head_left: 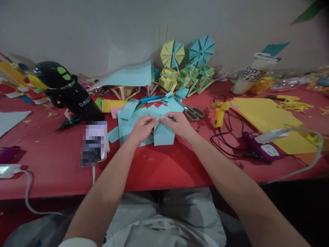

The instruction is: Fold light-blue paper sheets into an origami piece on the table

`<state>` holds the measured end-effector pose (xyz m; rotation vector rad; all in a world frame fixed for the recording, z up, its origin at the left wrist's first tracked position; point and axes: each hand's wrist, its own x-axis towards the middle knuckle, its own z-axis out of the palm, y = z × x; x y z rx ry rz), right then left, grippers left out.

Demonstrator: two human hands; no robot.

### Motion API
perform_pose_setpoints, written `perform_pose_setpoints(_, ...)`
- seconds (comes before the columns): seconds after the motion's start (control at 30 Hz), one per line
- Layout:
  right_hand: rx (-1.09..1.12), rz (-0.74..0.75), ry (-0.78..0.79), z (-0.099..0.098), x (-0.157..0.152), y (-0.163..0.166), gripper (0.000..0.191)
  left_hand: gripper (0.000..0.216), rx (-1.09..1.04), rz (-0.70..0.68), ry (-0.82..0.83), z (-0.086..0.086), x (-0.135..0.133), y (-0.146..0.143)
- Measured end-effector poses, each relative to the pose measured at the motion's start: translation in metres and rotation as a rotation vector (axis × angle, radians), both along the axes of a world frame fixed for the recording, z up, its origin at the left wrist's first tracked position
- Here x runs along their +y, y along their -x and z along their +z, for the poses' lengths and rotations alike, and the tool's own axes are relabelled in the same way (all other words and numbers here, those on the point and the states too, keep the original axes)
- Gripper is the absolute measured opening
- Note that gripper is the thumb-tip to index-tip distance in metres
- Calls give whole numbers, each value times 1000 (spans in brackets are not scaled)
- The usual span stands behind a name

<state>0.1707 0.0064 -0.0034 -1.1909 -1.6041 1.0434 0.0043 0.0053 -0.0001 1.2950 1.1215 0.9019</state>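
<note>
Both hands meet over light blue paper in the middle of the red table. My left hand (144,127) pinches the edge of a folded blue paper piece (163,136) between thumb and fingers. Opposite it, my right hand (178,124) pinches the same piece, thumbs almost touching. Its lower part hangs toward me as a flat square; the folds at the fingertips are partly hidden. Beneath lie more blue sheets (124,132) and cut pieces. A pair of scissors (194,113) with dark grips rests just beyond my right hand, beside the paper.
Right of my hands stand a yellow glue gun (219,115) with a black cord, a purple power strip (267,151) and yellow paper (272,123). On the left are a phone (94,142) and a black bottle (74,94). Folded paper lanterns (190,77) and a cup (253,73) line the wall.
</note>
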Motion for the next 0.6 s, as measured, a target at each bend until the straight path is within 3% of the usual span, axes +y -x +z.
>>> perform_pose_setpoints(0.27, -18, -7, -57, 4, -3, 7, 30, 28, 162, 90, -329, -7, 3, 2)
perform_pose_setpoints(0.6, 35, 23, -23, 4, -1, -1, 34, 28, 68, 57, -265, -2, 0, -1)
